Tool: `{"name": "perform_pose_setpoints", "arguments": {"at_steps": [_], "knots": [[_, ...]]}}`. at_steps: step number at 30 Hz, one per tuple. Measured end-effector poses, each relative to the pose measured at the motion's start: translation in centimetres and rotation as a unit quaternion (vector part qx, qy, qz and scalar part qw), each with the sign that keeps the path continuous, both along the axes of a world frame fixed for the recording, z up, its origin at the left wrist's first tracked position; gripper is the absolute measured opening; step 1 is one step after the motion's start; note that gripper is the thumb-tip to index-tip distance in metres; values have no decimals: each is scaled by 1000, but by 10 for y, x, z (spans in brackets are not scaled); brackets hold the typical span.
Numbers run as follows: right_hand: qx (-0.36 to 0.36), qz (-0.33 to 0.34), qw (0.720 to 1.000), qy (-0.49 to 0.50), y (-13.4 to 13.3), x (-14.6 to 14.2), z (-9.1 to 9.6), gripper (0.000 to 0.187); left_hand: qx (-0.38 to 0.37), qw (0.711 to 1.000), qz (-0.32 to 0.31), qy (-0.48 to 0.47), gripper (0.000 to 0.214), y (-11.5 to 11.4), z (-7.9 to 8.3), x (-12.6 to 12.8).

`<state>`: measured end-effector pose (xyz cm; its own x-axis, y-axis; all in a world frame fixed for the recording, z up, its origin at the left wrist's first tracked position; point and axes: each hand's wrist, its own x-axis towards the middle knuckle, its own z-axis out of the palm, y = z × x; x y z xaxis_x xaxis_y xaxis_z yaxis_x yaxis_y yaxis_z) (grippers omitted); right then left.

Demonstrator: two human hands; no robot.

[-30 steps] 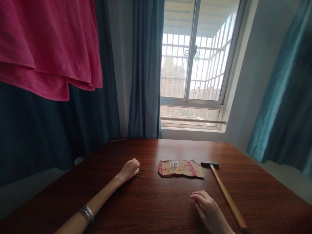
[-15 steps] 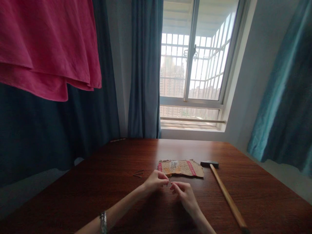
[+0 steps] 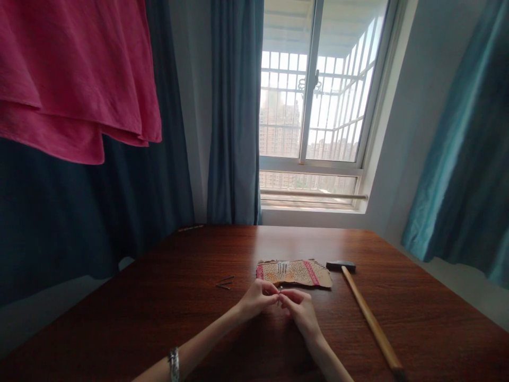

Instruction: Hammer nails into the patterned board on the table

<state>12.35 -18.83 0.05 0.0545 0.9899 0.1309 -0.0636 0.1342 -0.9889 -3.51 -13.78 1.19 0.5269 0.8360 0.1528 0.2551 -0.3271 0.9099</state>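
Both hands meet at the front edge of a patterned piece of cardboard [image 3: 296,273] with pink bands and many small dots. My left hand [image 3: 256,298] pinches a small nail [image 3: 280,289] between thumb and fingertips. From the other side, my right hand [image 3: 303,310] has its thumb and index finger closed on the same nail, whose middle is hidden by fingertips. Several nails [image 3: 282,268] stand upright in the cardboard, near a whitish patch. Left of my left hand, a few loose nails [image 3: 225,283] lie on the table.
A hammer [image 3: 368,313] with a wooden handle lies on the right of the brown table [image 3: 159,318], its dark head beside the cardboard. Behind are a window [image 3: 310,106] and blue curtains [image 3: 234,116]. A pink cloth [image 3: 79,79] hangs at upper left.
My right hand has moved slightly up and left, closing the gap to my left hand, and its fingertips now meet at the nail. The hammer and loose nails stay put.
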Motion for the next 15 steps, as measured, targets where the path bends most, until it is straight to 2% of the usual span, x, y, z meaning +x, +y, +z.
{"name": "perform_pose_setpoints", "arguments": {"at_steps": [5,8,12,15], "knots": [[7,-13,1000,-9,10,4,0,35,46,999,4,1,28,5,5,6],[57,-40,997,-40,26,14,2,36,80,996,24,2,27,15,7,9],[105,-105,984,-100,57,37,2,38,106,989,106,4,28,44,-1,8],[117,-125,976,-132,79,50,0,38,119,986,117,30,41,70,-11,7]]}}
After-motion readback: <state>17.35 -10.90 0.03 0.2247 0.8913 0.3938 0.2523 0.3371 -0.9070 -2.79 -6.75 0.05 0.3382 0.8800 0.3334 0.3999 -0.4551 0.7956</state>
